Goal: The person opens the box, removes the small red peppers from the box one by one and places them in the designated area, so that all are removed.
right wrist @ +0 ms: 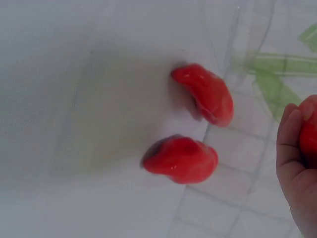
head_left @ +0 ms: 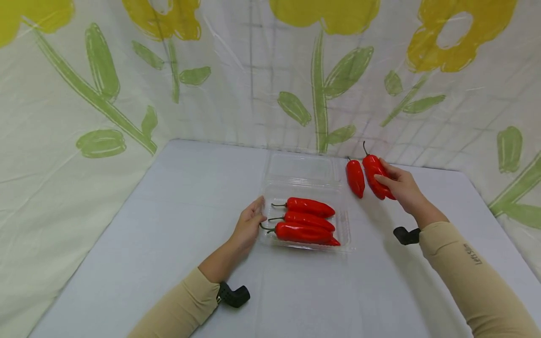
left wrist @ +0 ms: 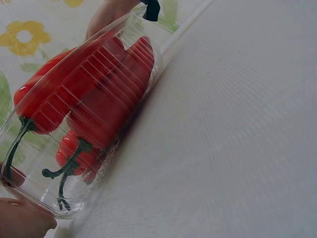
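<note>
Two close-fitting beige sleeves (head_left: 473, 277), the one on the right arm marked with dark lettering. Two black angular wrist devices (head_left: 235, 296), one per arm. All above a pale, smooth tabletop (head_left: 313, 295).

One left hand (head_left: 247, 225), at the left edge of a clear, rectangular, hinged plastic container (head_left: 347, 230); thumb over the rim, fingers along the side, pinching that edge.

Contents of the container, near to far: at least three long, glossy red peppers with green stems, laid crosswise in a row, stems toward the left hand and tips to the right. Nearest pepper (head_left: 302, 232); middle pepper (head_left: 308, 219); farthest pepper (head_left: 310, 206). A further tip shows beside the nearest one; whether it belongs to another pepper cannot be told.

One right hand (head_left: 403, 185), beyond the container and to its right; fingers curled round one glossy red pepper (right wrist: 311, 141).

Two loose red peppers on the tabletop, near its far edge: the left loose pepper (head_left: 355, 178), just beside the container, and the right loose pepper (right wrist: 183, 161), close to the right hand.

One ribbed clear plastic lid (head_left: 302, 168), folded back flat behind the container.

One white cloth backdrop (head_left: 236, 117), printed with yellow flowers and green leaves.
</note>
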Demonstrator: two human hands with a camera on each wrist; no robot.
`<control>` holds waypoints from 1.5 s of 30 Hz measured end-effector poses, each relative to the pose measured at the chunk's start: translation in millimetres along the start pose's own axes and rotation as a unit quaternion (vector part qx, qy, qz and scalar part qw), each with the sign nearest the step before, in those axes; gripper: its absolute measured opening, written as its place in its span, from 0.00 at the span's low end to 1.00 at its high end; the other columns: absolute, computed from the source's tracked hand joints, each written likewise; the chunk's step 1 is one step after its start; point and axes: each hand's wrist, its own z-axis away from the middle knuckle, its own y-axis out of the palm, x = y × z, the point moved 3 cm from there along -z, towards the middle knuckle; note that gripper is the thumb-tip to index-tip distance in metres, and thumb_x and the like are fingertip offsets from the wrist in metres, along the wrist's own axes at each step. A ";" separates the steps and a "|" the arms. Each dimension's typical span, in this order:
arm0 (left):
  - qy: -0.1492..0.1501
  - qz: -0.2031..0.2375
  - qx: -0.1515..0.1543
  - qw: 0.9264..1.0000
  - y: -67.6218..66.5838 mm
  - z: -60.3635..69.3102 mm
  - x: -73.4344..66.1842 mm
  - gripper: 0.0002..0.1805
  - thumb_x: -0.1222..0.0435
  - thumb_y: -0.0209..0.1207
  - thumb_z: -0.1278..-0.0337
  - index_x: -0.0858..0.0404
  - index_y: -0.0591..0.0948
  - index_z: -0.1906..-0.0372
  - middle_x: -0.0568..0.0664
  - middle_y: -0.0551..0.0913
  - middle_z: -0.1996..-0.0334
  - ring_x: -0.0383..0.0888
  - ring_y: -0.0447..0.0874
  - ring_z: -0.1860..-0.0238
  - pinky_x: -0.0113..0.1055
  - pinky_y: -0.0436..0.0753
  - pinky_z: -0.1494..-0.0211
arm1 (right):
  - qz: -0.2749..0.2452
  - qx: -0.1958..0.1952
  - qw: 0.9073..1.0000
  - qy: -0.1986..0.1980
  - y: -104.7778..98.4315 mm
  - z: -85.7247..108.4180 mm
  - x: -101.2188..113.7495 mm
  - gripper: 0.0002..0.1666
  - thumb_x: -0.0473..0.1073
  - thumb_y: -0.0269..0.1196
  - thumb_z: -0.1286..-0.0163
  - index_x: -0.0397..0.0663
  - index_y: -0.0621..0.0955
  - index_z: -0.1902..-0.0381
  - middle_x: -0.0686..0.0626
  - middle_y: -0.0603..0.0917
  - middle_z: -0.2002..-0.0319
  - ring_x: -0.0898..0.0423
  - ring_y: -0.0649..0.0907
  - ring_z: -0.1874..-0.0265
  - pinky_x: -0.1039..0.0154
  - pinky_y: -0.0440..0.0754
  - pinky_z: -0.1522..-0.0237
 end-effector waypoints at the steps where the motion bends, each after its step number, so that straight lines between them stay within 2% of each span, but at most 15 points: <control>1: -0.001 -0.001 0.001 1.000 -0.2 -0.1 0.1 0.34 0.79 0.38 0.46 0.76 0.49 0.30 0.61 0.47 0.27 0.52 0.40 0.25 0.45 0.44 0.24 | 0.001 -0.007 1.000 0.007 -2.0 -1.2 -2.0 0.42 0.57 0.52 0.32 0.61 0.45 0.27 0.34 0.53 0.29 0.38 0.58 0.34 0.76 0.76 0.61; 5: -0.003 -0.004 -0.001 1.000 -1.6 0.6 -0.1 0.34 0.79 0.38 0.45 0.75 0.49 0.30 0.61 0.47 0.27 0.51 0.41 0.25 0.44 0.45 0.24 | -0.004 -0.029 0.999 0.032 -9.4 -5.7 -10.1 0.43 0.60 0.53 0.34 0.64 0.46 0.28 0.36 0.50 0.27 0.37 0.56 0.32 0.74 0.76 0.58; 12: -0.006 -0.010 -0.003 1.000 -4.1 2.0 0.2 0.34 0.79 0.38 0.45 0.75 0.50 0.30 0.61 0.48 0.27 0.52 0.41 0.25 0.45 0.45 0.24 | -0.026 -0.054 0.997 0.057 -20.6 -10.0 -22.6 0.44 0.62 0.53 0.36 0.64 0.47 0.28 0.37 0.48 0.27 0.39 0.55 0.32 0.78 0.74 0.62; 15: -0.007 -0.010 -0.004 1.000 -5.1 2.1 2.2 0.34 0.79 0.38 0.45 0.75 0.50 0.30 0.61 0.48 0.27 0.52 0.41 0.25 0.45 0.45 0.24 | -0.034 -0.066 0.995 0.071 -24.8 -11.1 -27.9 0.44 0.64 0.53 0.37 0.66 0.48 0.29 0.37 0.48 0.27 0.39 0.55 0.32 0.76 0.73 0.60; 18: -0.006 -0.010 -0.002 1.000 -5.9 1.6 3.9 0.34 0.78 0.38 0.44 0.75 0.49 0.30 0.61 0.48 0.27 0.51 0.41 0.25 0.45 0.45 0.24 | -0.035 -0.080 0.993 0.084 -29.2 -12.5 -32.4 0.44 0.64 0.53 0.37 0.67 0.47 0.29 0.37 0.48 0.27 0.39 0.54 0.32 0.72 0.74 0.56; 21: -0.003 -0.011 0.000 1.000 -6.4 1.4 4.2 0.33 0.78 0.38 0.44 0.75 0.49 0.30 0.61 0.48 0.27 0.51 0.41 0.25 0.45 0.45 0.24 | -0.040 -0.093 0.991 0.093 -33.9 -14.7 -36.4 0.44 0.64 0.53 0.38 0.68 0.47 0.29 0.37 0.48 0.27 0.38 0.54 0.32 0.60 0.77 0.47; 23: -0.001 -0.011 -0.001 1.000 -6.3 1.4 3.6 0.33 0.78 0.38 0.44 0.75 0.49 0.30 0.61 0.48 0.27 0.51 0.41 0.25 0.45 0.45 0.24 | -0.045 -0.099 0.989 0.099 -37.2 -16.4 -38.2 0.44 0.64 0.53 0.38 0.70 0.47 0.30 0.37 0.47 0.27 0.38 0.53 0.31 0.53 0.73 0.40; 26: -0.001 -0.011 -0.001 1.000 -5.9 1.4 2.6 0.33 0.78 0.38 0.44 0.75 0.49 0.30 0.61 0.48 0.27 0.51 0.41 0.25 0.45 0.45 0.24 | -0.051 -0.109 0.987 0.110 -42.6 -19.2 -41.7 0.44 0.64 0.54 0.38 0.72 0.46 0.30 0.37 0.46 0.27 0.38 0.53 0.31 0.48 0.66 0.34; 31: -0.002 -0.008 0.000 1.000 -4.3 1.6 2.6 0.33 0.78 0.38 0.44 0.75 0.49 0.30 0.62 0.47 0.27 0.52 0.41 0.25 0.45 0.44 0.24 | -0.055 -0.123 0.983 0.121 -50.6 -24.4 -46.0 0.42 0.62 0.53 0.36 0.71 0.47 0.30 0.37 0.46 0.27 0.39 0.53 0.31 0.48 0.65 0.33; 36: -0.003 -0.011 0.000 1.000 -3.3 1.6 1.8 0.33 0.78 0.38 0.44 0.75 0.50 0.30 0.62 0.48 0.27 0.52 0.42 0.25 0.45 0.45 0.24 | -0.069 -0.138 0.980 0.127 -56.4 -31.2 -45.3 0.38 0.54 0.51 0.32 0.68 0.47 0.29 0.39 0.46 0.26 0.40 0.53 0.31 0.51 0.66 0.33; 42: -0.001 -0.009 0.000 1.000 -3.0 0.3 0.2 0.33 0.79 0.38 0.44 0.75 0.50 0.30 0.62 0.48 0.27 0.52 0.42 0.25 0.46 0.45 0.24 | -0.081 -0.152 0.974 0.146 -59.4 -41.8 -47.0 0.38 0.49 0.50 0.32 0.66 0.47 0.29 0.41 0.45 0.26 0.41 0.54 0.31 0.52 0.65 0.32; 45: 0.001 -0.004 0.001 1.000 -2.2 -0.5 0.3 0.34 0.79 0.38 0.45 0.76 0.50 0.30 0.63 0.48 0.27 0.53 0.42 0.26 0.45 0.45 0.24 | -0.071 -0.153 0.975 0.147 -58.9 -46.6 -49.4 0.38 0.48 0.49 0.32 0.64 0.47 0.29 0.40 0.45 0.26 0.40 0.54 0.31 0.50 0.65 0.32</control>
